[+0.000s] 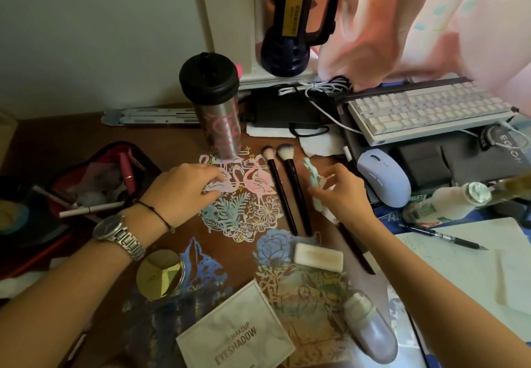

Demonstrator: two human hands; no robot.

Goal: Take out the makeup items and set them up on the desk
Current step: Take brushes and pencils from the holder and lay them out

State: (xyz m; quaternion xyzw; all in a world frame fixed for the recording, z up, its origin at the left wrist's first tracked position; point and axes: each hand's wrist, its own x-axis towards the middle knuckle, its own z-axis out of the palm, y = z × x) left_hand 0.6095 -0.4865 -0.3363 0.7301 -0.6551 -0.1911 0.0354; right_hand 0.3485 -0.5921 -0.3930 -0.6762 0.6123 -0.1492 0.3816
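- My left hand (pixel 184 188) is resting palm down on the desk (pixel 86 135), fingers loosely spread over the flamingo paper cutout (pixel 244 181), holding nothing.
- My right hand (pixel 340 195) is pinching a mint-green item (pixel 314 183) between thumb and curled fingers; I cannot tell what it is.
- Two makeup brushes (pixel 287 186) are lying side by side between my hands, bristles toward twelve o'clock.
- The makeup bag (pixel 100 178) is sitting open at nine o'clock, a pink tube (pixel 128 172) inside.
- The eyeshadow palette (pixel 235 330) is lying at six o'clock, a gold compact (pixel 161 274) at seven.
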